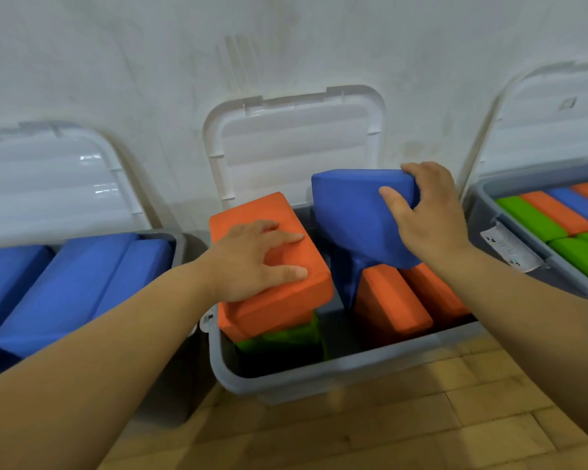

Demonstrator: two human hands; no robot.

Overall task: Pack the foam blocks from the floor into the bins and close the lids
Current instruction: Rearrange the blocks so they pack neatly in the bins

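Handling soft, likely light foam: right grip (428, 218) curls round the blue block (350, 212) at its dented top edge; left grip (252, 259), fingers spread, presses the orange block (275, 303).

Head-worn view, close, down onto bin (319, 378)

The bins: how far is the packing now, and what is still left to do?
Done: left bin and right bin look packed. In hand: at the middle bin, left hand presses an orange block, right hand grips a blue block. Left: seat both, close the three open lids.
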